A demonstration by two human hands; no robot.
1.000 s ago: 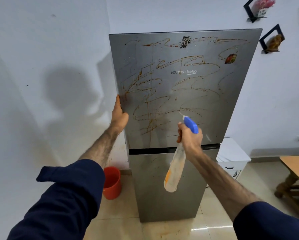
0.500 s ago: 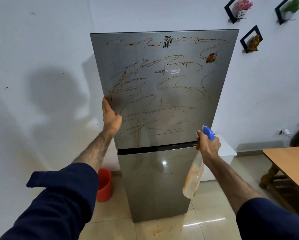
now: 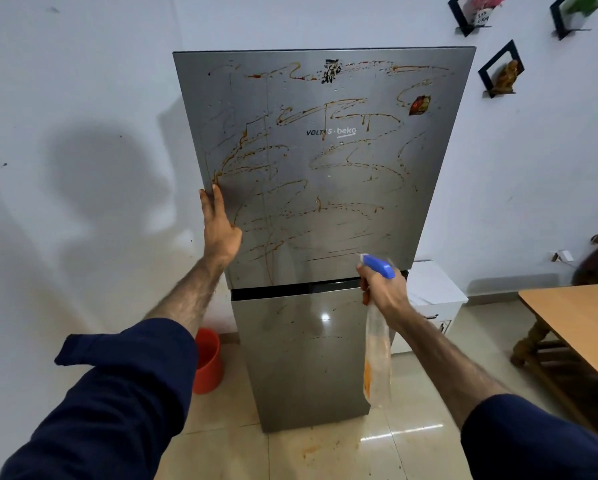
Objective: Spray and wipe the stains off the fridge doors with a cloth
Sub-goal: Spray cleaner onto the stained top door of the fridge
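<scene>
**Stained fridge, one hand on its edge, one hand on the sprayer**

Head view. A steel-grey fridge point(image 3: 325, 202) stands against a white wall point(image 3: 83, 98). Its upper door point(image 3: 342, 174) is covered with brown looping stains point(image 3: 256, 161), and small drops sit on the metal near the top. The lower door point(image 3: 301, 358), under the dark gap, has only a few thin marks.

The left hand point(image 3: 219, 226) lies on the left edge of the upper door, a little above that door's bottom. Its fingers point(image 3: 216, 199) are straight and point up, flat against the metal; they are not curled round anything.

The right hand point(image 3: 384, 289) is in front of the fridge's right side, at the height of the gap between the doors. Its fingers are closed round the neck of a spray bottle point(image 3: 377, 358). The blue head of the sprayer point(image 3: 379, 266) stands out above the fist and points left, toward the fridge front. The clear body of the bottle, with an orange label, hangs down over the lower door's right edge.

An orange bucket point(image 3: 207, 365) stands on the floor point(image 3: 325, 455) left of the fridge, partly hidden by the dark blue sleeve point(image 3: 117, 393). A white cabinet point(image 3: 432, 289) is just to the right of the fridge, and a wooden table point(image 3: 574, 323) stands farther right. On the wall above and to the right of the fridge hang small black shelves point(image 3: 498, 71) with ornaments.
</scene>
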